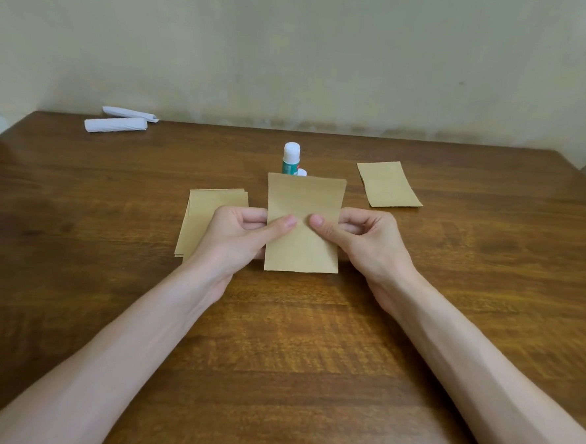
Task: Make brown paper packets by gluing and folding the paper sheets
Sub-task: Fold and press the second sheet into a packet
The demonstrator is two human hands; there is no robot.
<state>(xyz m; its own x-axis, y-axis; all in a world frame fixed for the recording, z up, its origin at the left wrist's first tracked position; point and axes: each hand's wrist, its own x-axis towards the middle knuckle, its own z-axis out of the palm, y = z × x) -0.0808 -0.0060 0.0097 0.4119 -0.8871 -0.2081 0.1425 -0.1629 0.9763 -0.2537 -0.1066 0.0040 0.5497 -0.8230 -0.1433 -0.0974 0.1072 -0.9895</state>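
Observation:
I hold a folded brown paper piece upright above the middle of the wooden table. My left hand pinches its left side, thumb on the front and fingers behind. My right hand pinches its right side the same way. To the left, partly under my left hand, lies a stack of brown paper sheets. A single flat brown paper piece lies to the right. A glue stick with a white cap stands behind the held paper, its lower part hidden.
Two rolled white paper bundles lie at the table's far left, near the wall. A small white object sits beside the glue stick, mostly hidden. The wall runs along the table's far edge.

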